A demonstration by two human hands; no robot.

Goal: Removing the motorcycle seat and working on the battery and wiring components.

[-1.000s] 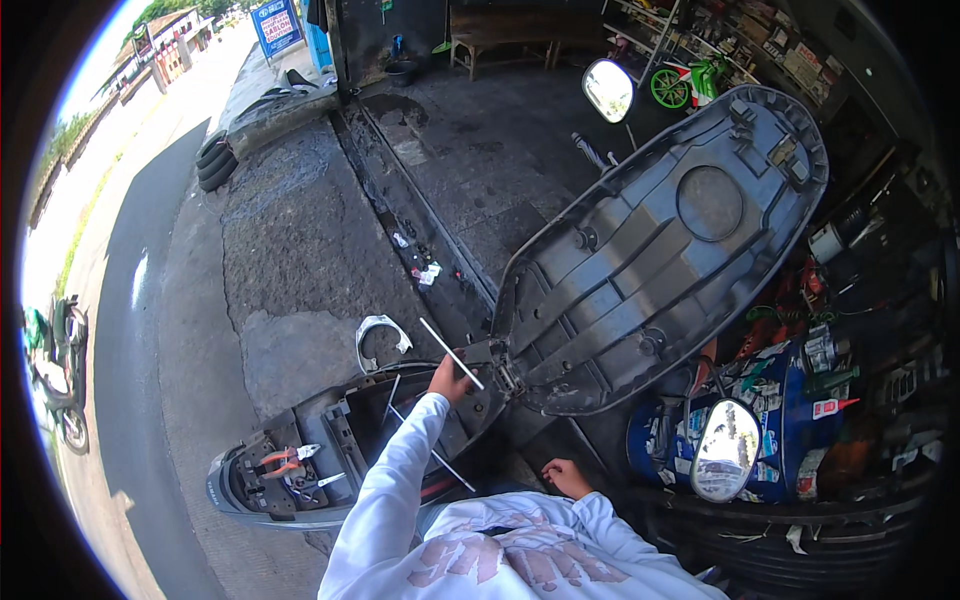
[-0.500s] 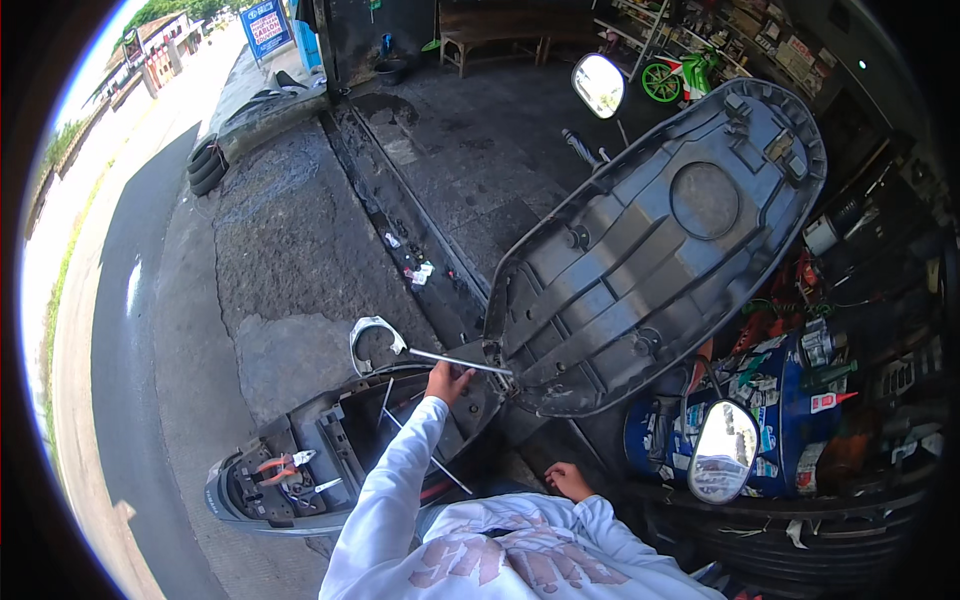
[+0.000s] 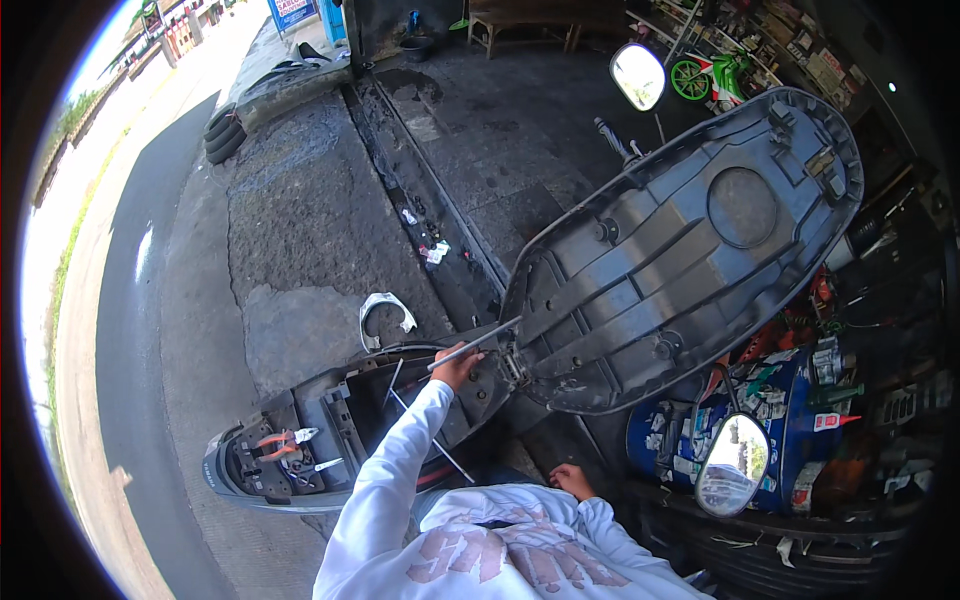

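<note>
My left hand (image 3: pixel 457 369) is closed around a thin grey metal rod (image 3: pixel 487 338), over the front of the opened scooter body. The rod slants up to the right, its far end by the hinge (image 3: pixel 515 365) of the raised seat (image 3: pixel 640 270), whose dark underside faces me. Below my left wrist, a T-handle wrench (image 3: pixel 437 442) lies across the open storage bay. Orange-handled pliers (image 3: pixel 280 443) rest on the tail section (image 3: pixel 235 480). My right hand (image 3: pixel 572 482) hangs low near my body, fingers loosely apart, with nothing visible in it.
A silver curved grab rail (image 3: pixel 384 318) lies on the ground beyond the scooter. To the right stand a mirror (image 3: pixel 735 465) and a blue drum (image 3: pixel 660 435) covered in labels. Stacked tyres (image 3: pixel 223 135) and a littered gutter (image 3: pixel 430 230) are farther off.
The rod has swung in my left hand: its right end now points up and away instead of down toward the hinge. The whole view has shifted slightly.
</note>
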